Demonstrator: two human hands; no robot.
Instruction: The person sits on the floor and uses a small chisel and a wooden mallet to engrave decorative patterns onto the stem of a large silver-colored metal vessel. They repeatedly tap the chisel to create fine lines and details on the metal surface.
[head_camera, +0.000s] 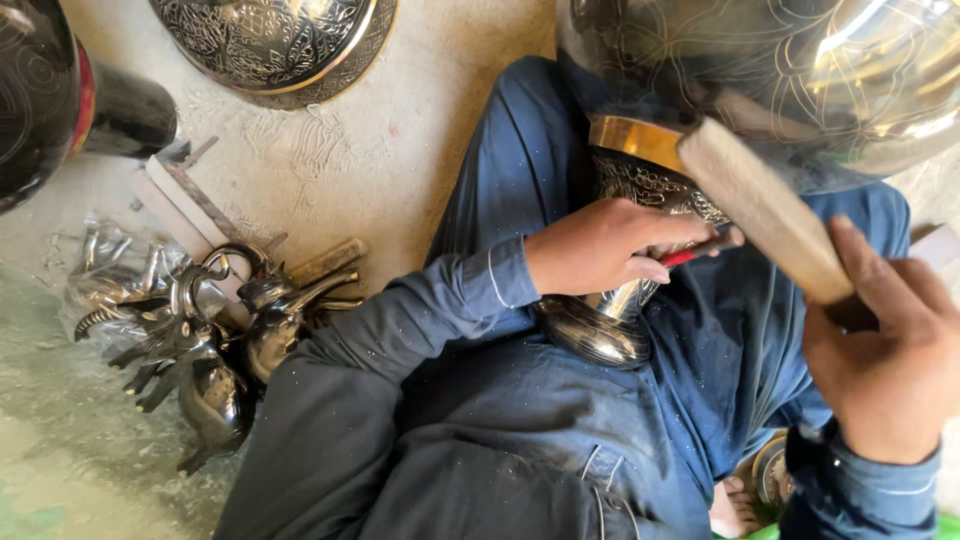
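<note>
My left hand (600, 245) pinches a thin red-handled engraving tool (700, 250) against the stem of a large engraved metal vessel (790, 70) that rests on my lap. The vessel's round foot (595, 330) lies just below that hand, and a gold band (635, 140) rings its neck. My right hand (890, 350) grips the handle of a wooden mallet (760, 205), whose pale head is raised close to the red tool. Both arms are in blue sleeves.
Dark metal elephant figurines (215, 340) lie in a heap on the floor at left, beside clear plastic wrap (110, 270) and a few files (190, 200). An engraved round tray (275, 45) sits at top, a dark vessel (50, 90) at top left.
</note>
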